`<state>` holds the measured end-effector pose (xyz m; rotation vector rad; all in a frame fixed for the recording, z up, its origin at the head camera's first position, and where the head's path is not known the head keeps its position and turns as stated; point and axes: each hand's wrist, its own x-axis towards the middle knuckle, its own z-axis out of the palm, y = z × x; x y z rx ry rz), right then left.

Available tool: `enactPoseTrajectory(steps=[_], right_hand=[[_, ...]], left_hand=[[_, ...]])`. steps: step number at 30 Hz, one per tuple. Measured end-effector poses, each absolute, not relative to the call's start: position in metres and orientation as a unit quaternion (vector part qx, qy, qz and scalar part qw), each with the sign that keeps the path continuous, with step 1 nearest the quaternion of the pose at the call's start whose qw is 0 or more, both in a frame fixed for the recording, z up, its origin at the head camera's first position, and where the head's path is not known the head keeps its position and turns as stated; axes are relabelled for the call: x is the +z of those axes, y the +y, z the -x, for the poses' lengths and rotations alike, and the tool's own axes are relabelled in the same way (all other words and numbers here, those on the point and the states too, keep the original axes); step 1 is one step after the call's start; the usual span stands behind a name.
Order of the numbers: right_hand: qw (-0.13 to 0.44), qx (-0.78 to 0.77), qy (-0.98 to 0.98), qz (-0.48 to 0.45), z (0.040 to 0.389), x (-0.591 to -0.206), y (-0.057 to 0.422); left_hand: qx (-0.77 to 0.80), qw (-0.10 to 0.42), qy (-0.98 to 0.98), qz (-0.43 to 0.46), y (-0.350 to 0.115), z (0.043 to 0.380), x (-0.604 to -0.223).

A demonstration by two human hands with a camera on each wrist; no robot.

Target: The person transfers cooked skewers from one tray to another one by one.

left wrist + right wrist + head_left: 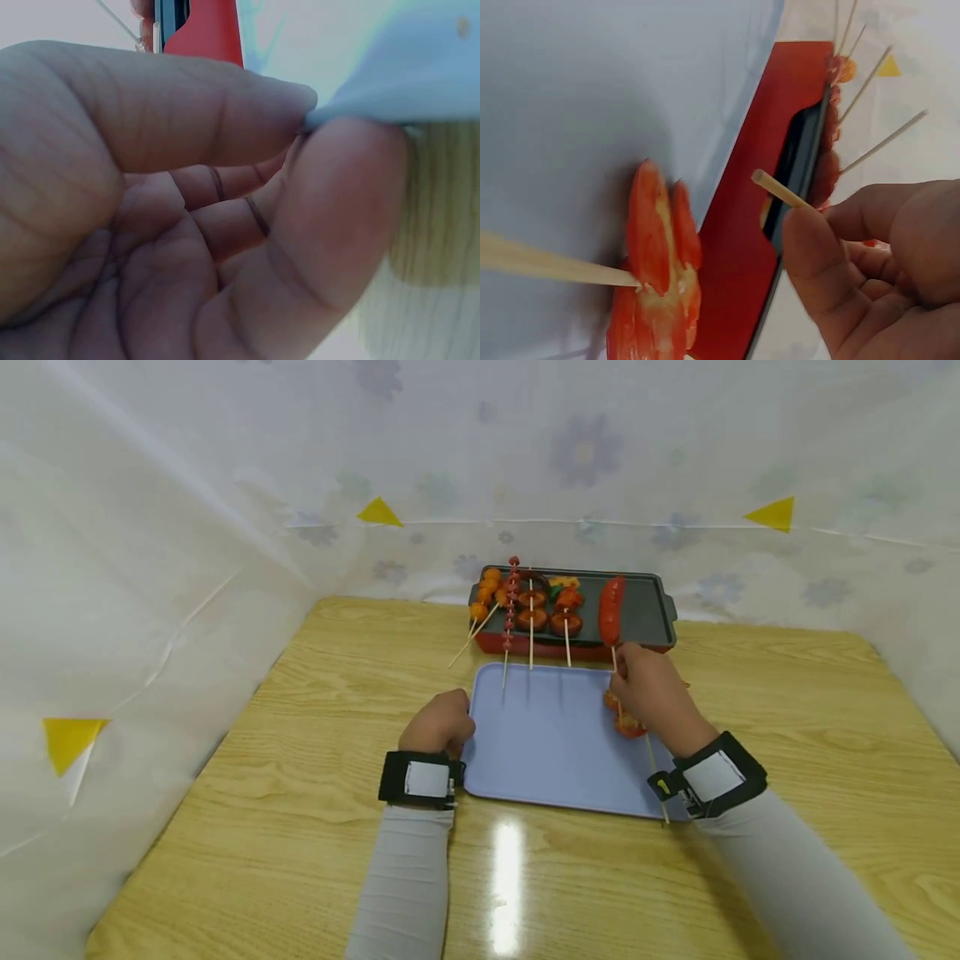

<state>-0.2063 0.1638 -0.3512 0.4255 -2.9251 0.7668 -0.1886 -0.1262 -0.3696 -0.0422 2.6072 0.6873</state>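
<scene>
My left hand (pixel 438 724) pinches the left edge of a pale blue tray (pixel 555 752) between thumb and finger, as the left wrist view shows close up. My right hand (pixel 654 693) holds the wooden stick of a red sausage skewer (pixel 611 610) between thumb and fingertips. In the head view the sausage overlaps the right part of a black grill pan (pixel 641 597) with a red base. Under my right hand, a skewer of orange-red food pieces (pixel 628 724) lies at the tray's right side, partly hidden by the hand. The right wrist view shows these pieces (pixel 656 277) near the tray's edge.
On the pan's left half lie several skewers: orange balls (pixel 486 593), a thin string of small red pieces (pixel 512 602) and brown round slices (pixel 532 620). Their sticks jut over the front edge toward the tray. A wooden table (pixel 300 793) carries everything, with a flowered curtain (pixel 480 460) behind.
</scene>
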Motion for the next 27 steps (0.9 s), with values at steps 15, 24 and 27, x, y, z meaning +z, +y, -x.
enactPoseTrajectory(steps=[15,24,27], right_hand=[[-0.023,0.221,-0.959,-0.175,0.166,-0.35,0.163],[-0.049,0.196,-0.962,-0.185,0.158,-0.363,0.159],[-0.073,0.191,-0.963,-0.175,0.156,-0.367,0.156]], left_hand=[[0.249,0.212,0.945,0.009,-0.127,0.189,-0.372],[0.252,0.213,0.944,0.008,-0.126,0.188,-0.369],[0.254,0.212,0.944,0.004,-0.127,0.188,-0.369]])
